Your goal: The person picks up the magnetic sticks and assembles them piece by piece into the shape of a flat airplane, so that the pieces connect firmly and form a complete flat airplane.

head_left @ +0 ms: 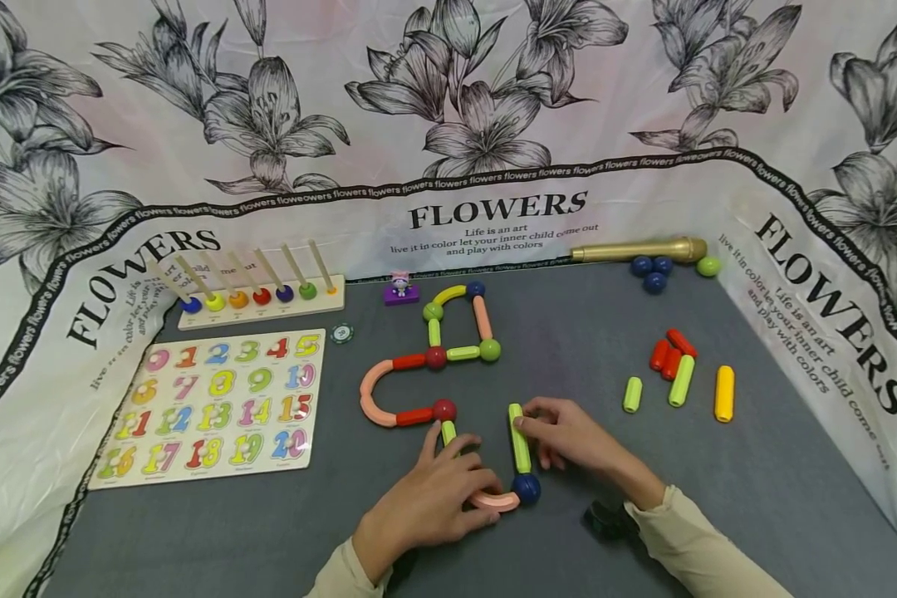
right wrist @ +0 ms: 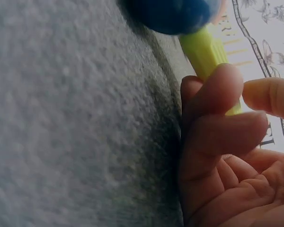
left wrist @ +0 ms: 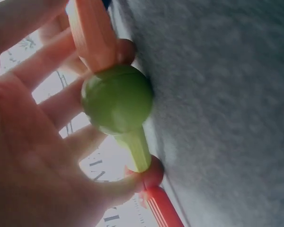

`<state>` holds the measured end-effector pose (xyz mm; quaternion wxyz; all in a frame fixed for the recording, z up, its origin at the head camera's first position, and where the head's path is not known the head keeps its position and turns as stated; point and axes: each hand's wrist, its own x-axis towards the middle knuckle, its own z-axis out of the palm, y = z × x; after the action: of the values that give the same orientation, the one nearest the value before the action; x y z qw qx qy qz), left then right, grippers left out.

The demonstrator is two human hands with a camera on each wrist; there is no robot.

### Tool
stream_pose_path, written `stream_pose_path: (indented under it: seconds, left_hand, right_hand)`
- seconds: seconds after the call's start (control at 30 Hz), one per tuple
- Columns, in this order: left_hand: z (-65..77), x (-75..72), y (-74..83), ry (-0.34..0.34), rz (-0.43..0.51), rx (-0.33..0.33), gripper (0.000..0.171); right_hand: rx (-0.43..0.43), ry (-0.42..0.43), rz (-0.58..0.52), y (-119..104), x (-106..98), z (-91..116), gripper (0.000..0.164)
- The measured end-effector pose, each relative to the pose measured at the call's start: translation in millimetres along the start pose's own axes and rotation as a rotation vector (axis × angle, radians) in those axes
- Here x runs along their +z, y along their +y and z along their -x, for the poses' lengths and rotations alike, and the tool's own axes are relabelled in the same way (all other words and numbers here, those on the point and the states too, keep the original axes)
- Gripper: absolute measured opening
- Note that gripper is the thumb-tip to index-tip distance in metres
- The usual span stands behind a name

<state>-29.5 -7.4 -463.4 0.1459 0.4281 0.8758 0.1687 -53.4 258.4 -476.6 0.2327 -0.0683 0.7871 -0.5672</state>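
My left hand (head_left: 441, 498) arches over the near end of a chain of magnetic rods and balls. Its thumb and fingertips hold a peach curved rod (head_left: 497, 501) from both sides, and its little finger reaches a red ball (head_left: 444, 410). Beneath the palm, a green ball (left wrist: 117, 99) joins that peach rod to a short light green rod (left wrist: 136, 150); the head view hides this ball. At the peach rod's other end is a dark blue ball (head_left: 526, 488). My right hand (head_left: 568, 436) pinches a longer light green rod (head_left: 519, 440) standing out from the blue ball.
Loose red rods (head_left: 670, 363), light green rods (head_left: 682, 382) and a yellow rod (head_left: 724, 394) lie at right. Blue balls (head_left: 654, 282) sit near a gold microphone (head_left: 635, 251). A number board (head_left: 217, 407) and a peg stand (head_left: 262, 312) are at left.
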Motion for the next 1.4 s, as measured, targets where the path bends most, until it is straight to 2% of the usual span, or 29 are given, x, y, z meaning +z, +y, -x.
stream_pose_path:
  seconds: [0.17,0.23,0.5,0.63,0.7,0.8,1.07,1.2,1.27,1.4]
  left_hand:
    - [-6.8,0.0,6.3,0.121,-0.044,0.044,0.029]
    - [-10.7,0.9,8.7,0.150,-0.044,0.064,0.032]
    - [-25.2,6.0,15.9,0.092,-0.028,0.076,0.042]
    - [-27.9,6.2,17.1,0.088,-0.042,0.067,0.043]
    - [-28.6,6.1,17.4,0.087,-0.048,0.063,0.042]
    - [-30.0,6.9,17.9,0.084,-0.062,0.060,0.041]
    - [-32.0,8.0,17.9,0.064,-0.072,0.046,0.042]
    - [-30.3,7.7,18.1,0.048,-0.064,0.028,0.043]
    - [-29.6,7.0,18.5,0.041,-0.064,0.023,0.044]
    - [-28.7,5.7,20.0,0.038,-0.064,0.028,0.045]
  right_hand:
    - [0.015,0.003,0.007,-2,-3,-1,0.033]
    - [0.016,0.010,0.014,-2,-3,-3,0.032]
    - [0.010,0.053,0.035,-1,-3,-13,0.055]
    - [0.006,0.027,0.057,-2,-7,-18,0.058]
    - [-0.011,0.033,0.117,-4,-14,-20,0.053]
    - [-0.037,0.104,0.230,-9,-33,-22,0.044]
    - [-0.135,0.470,0.509,-14,-117,-30,0.036]
    - [-0.136,0.630,0.626,-9,-157,-40,0.036]
    - [-0.099,0.656,0.664,-5,-176,-44,0.041]
    - [-0.001,0.655,0.748,6,-207,-45,0.049]
